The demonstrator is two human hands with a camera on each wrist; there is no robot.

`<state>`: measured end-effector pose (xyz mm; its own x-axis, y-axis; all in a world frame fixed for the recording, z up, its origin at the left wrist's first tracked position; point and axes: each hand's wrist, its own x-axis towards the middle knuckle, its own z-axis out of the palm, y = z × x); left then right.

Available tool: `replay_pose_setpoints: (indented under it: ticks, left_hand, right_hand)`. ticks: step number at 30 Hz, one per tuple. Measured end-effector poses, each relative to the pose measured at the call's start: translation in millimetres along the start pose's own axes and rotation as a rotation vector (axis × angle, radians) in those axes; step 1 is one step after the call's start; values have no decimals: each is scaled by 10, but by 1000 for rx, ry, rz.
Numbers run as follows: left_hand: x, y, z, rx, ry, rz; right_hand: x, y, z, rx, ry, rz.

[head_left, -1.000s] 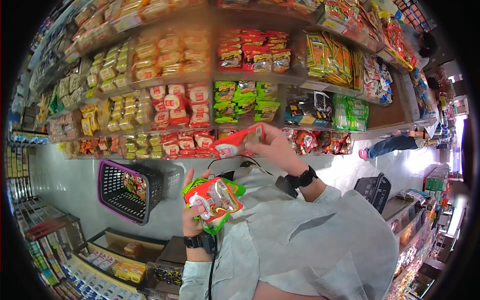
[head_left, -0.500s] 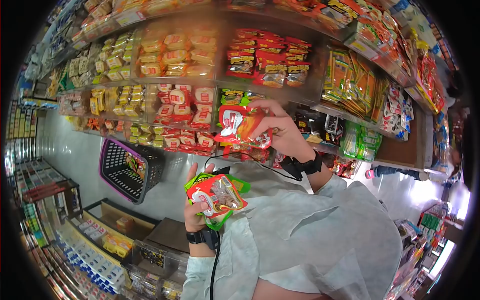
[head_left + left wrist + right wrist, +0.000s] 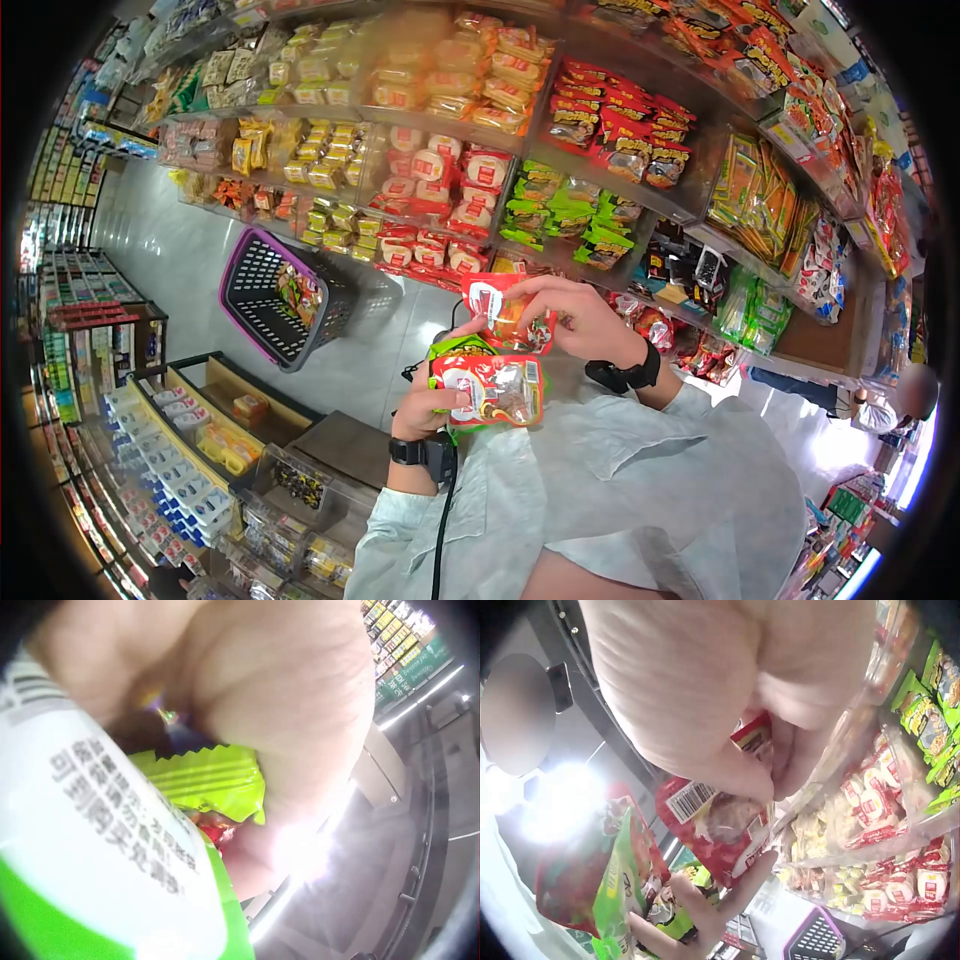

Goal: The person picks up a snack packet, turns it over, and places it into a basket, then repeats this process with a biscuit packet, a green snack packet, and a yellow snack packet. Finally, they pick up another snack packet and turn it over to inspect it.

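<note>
My left hand [image 3: 415,412] grips a small stack of snack packets, thumb across the top. Uppermost is a red packet [image 3: 515,390] with a clear window; a green packet [image 3: 458,346] pokes out beneath. Close up in the left wrist view, the green-and-white back of a packet [image 3: 97,825] fills the lower left, with a lime-green crimped edge [image 3: 210,780] beside the palm. My right hand [image 3: 598,322] pinches another red packet [image 3: 488,298] just beyond the stack. In the right wrist view that packet [image 3: 724,829] shows a barcode, with left-hand fingers [image 3: 697,915] close to it.
Shelf bins hold green packets [image 3: 575,210], red packets [image 3: 625,125] and white round items in red wrap [image 3: 435,175]. A purple-rimmed basket [image 3: 232,290] with packets inside stands on the floor at left. Low display bins [image 3: 240,440] line the lower left. Another person [image 3: 870,410] is at far right.
The head view has swung, so shelves and basket shift right. My right hand has lifted its red packet before the shelf, then lowered it beside the left hand's stack, which stays gripped.
</note>
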<state>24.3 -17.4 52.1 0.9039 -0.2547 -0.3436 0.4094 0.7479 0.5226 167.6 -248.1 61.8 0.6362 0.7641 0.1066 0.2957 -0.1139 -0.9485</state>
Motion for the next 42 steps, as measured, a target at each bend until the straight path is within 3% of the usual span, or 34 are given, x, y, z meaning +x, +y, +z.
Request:
replay_pose_setpoints:
  ticks: [5, 12, 13, 16, 17, 24, 31, 34, 37, 42]
  left_hand:
    - [-327, 32, -184, 3, 12, -44]
    - [-738, -2, -671, -122, -123, -83]
    - [-783, -5, -720, -115, -130, -84]
    - [-881, -6, -850, -146, -176, -142]
    - [-896, 10, -857, -128, -197, -161]
    - [-820, 68, -884, -65, -204, -188]
    - [-647, -76, -741, -12, -171, -140]
    - [-557, -165, -476, -44, -35, -104]
    - [-439, -338, -259, -50, 44, -28]
    - [-276, -695, 107, -21, 164, -2]
  right_hand:
    - [12, -179, 284, -5, -82, 54]
    - [-67, -447, 781, -44, -149, 216]
    - [-91, -450, 897, 60, -89, 229]
    - [-93, -686, 1047, -58, -46, 518]
    - [-118, -709, 1093, -80, 3, 530]
    - [-546, -504, 1354, -77, 412, 394]
    - [-772, -406, 1222, 53, 550, 375]
    - [-876, -410, 1054, 1, 518, 366]
    - [-1027, -359, 886, 203, 377, 499]
    - [-1199, -222, 650, 289, 184, 437]
